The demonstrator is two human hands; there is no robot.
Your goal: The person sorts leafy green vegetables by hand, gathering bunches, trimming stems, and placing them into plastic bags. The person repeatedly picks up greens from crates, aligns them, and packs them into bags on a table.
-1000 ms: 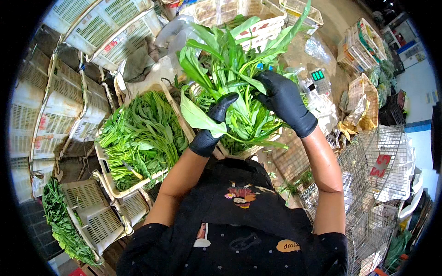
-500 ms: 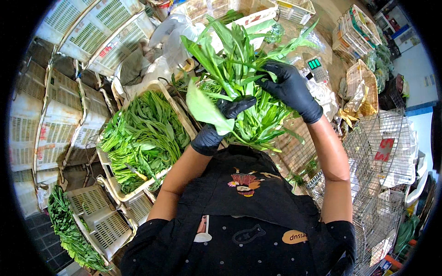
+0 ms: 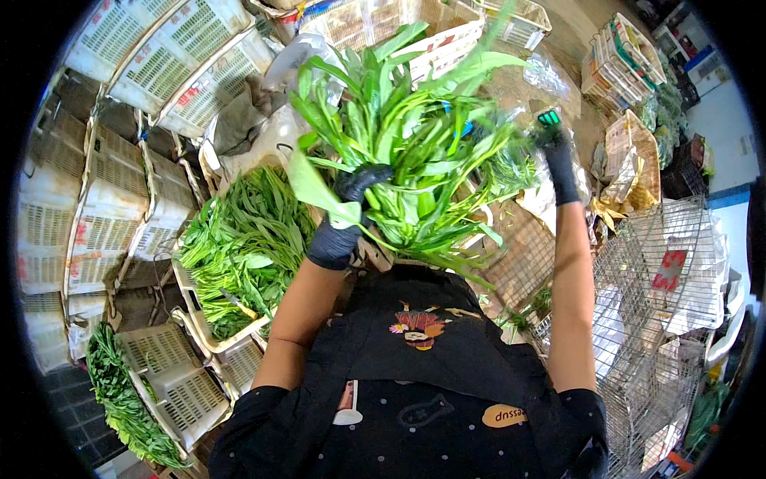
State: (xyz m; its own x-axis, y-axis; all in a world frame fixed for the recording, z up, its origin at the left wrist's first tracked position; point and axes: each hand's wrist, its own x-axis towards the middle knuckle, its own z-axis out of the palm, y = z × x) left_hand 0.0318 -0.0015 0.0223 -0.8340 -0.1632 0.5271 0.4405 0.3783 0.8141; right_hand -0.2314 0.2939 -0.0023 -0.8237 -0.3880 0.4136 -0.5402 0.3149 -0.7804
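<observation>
A large, loose bunch of long-leaved greens [image 3: 391, 144] is gripped in my left hand [image 3: 357, 195], which wears a black glove. The fingers wrap round the stems, and the leaves fan out above and to the right. My right hand [image 3: 557, 156], also black-gloved, is away from the bunch at the right. Motion blurs its fingers, close in front of a small device with a green-lit display [image 3: 549, 117]. Clear plastic wrap with greens [image 3: 511, 164] lies just left of that hand. More of the same greens [image 3: 247, 247] fill a pale plastic crate [image 3: 195, 307] to my left.
Stacked white crates [image 3: 96, 215] line the left side. Beyond the bunch stands a large crate [image 3: 351, 24]. Wire racks [image 3: 654, 263] take up the right side, with a wicker basket [image 3: 626, 140] farther off. Greens hang over a crate [image 3: 179, 383] at the lower left.
My right hand has let go of the greens and moved right, toward the lit display. The left hand has shifted slightly left and keeps its hold on the bunch, which now spreads wider.
</observation>
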